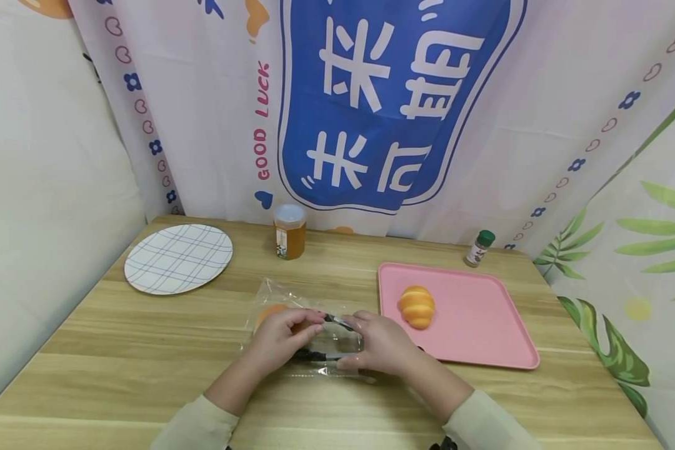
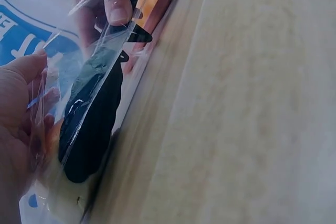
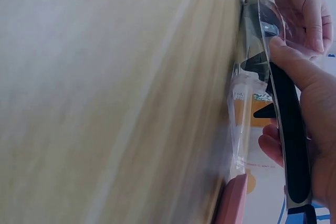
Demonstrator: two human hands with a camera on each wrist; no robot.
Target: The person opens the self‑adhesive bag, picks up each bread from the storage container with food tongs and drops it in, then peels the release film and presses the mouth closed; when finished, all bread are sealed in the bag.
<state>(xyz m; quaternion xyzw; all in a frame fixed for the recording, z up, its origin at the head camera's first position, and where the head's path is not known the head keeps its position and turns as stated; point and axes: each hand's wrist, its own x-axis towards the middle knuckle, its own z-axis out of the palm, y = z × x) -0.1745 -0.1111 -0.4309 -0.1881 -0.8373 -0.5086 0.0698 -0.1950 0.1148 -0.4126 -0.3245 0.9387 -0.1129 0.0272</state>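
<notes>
A clear bag (image 1: 267, 290) is at the middle of the tabletop (image 1: 118, 362), toward the near side, between the person's two hands. The left hand (image 1: 278, 337) pinches the bag's film between thumb and fingers. The right hand (image 1: 385, 344) is curled around the black tongs (image 2: 92, 114), thumb on one arm and fingers across on the other. The tongs' dark, scalloped head points left and shows through the film. An orange item (image 1: 270, 312) is at the bag's far left part, partly hidden by the left hand; what it is cannot be told.

Just right of the right hand is a pink tray (image 1: 478, 319), with a croissant (image 1: 417, 307) on its left part. Beyond the tray's far edge stands a small green-capped bottle (image 1: 480, 249). An amber jar (image 1: 290, 234) with a pale lid stands upright at the far middle, and a checked plate (image 1: 179, 259) lies far left.
</notes>
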